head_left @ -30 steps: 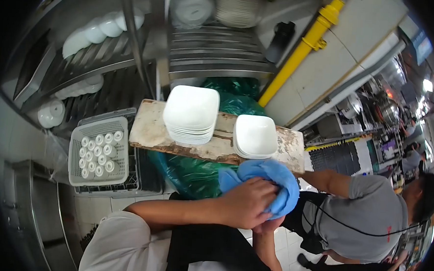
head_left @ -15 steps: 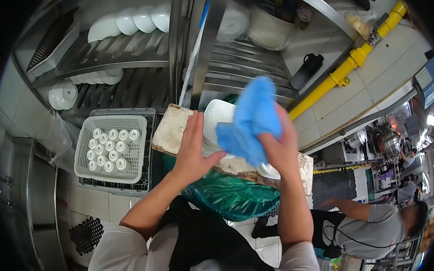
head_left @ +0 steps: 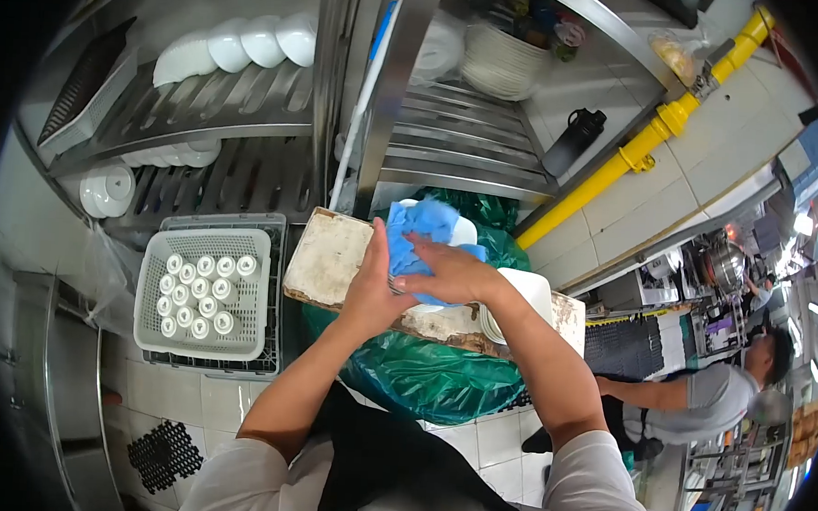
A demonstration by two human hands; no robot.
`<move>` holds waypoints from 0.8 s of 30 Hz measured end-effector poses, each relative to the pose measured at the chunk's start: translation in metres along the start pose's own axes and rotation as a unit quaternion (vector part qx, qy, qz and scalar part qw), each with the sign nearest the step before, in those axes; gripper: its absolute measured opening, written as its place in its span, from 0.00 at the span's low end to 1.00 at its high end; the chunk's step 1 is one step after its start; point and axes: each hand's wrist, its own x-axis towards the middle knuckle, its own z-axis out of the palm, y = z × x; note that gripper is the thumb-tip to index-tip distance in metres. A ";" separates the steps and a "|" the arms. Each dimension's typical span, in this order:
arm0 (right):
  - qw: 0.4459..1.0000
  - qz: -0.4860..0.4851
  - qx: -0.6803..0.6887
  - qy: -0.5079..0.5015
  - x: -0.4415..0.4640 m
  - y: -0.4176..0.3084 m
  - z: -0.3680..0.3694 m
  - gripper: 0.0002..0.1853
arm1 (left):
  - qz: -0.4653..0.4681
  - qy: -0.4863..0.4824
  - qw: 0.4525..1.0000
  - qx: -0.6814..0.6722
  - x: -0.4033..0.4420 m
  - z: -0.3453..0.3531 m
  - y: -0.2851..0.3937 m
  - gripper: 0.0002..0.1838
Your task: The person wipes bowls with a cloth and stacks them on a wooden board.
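A blue cloth (head_left: pixel 420 224) lies bunched on a stack of white plates (head_left: pixel 464 232), mostly covering the top one. My right hand (head_left: pixel 450 274) is on the cloth, fingers spread over it and pressing it against the plate. Along the left side of the same stack, my left hand (head_left: pixel 371 281) rests with straight fingers and its thumb towards the front edge. Part of that thumb is hidden by the right hand. A second stack of white square dishes (head_left: pixel 525 294) stands to the right, partly behind my right forearm. Both stacks sit on a worn white board (head_left: pixel 331 251).
Green plastic bags (head_left: pixel 449 378) hang below and behind the board. At left, a pale basket (head_left: pixel 257 331) holds several white cylindrical items. Steel shelves (head_left: pixel 462 133) with dishes stand ahead. A yellow pipe (head_left: pixel 651 134) runs at right; a co-worker (head_left: pixel 707 401) stands beyond.
My right hand has come down and left with the blue cloth, from above the plates onto the stack. The right-hand dish stack shows more. The co-worker has shifted.
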 end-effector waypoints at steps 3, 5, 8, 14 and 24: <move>0.998 -0.016 0.053 -0.005 -0.012 -0.007 -0.005 0.43 | -0.012 0.002 0.999 -0.043 0.000 -0.001 0.006 0.69; 0.982 -0.036 0.154 0.106 -0.019 -0.011 -0.002 0.33 | -0.001 -0.006 0.999 -0.037 0.001 0.007 -0.004 0.70; 0.827 -0.068 0.534 0.162 -0.024 0.010 0.017 0.25 | -0.064 -0.047 0.997 -0.012 -0.001 -0.011 0.015 0.70; 0.464 -0.176 0.835 0.236 -0.103 0.036 0.058 0.33 | 0.128 -0.051 0.955 0.262 0.001 -0.026 0.017 0.29; 0.493 -0.137 0.800 0.313 -0.196 0.046 0.177 0.37 | 0.216 -0.306 0.837 0.400 0.033 -0.028 0.038 0.05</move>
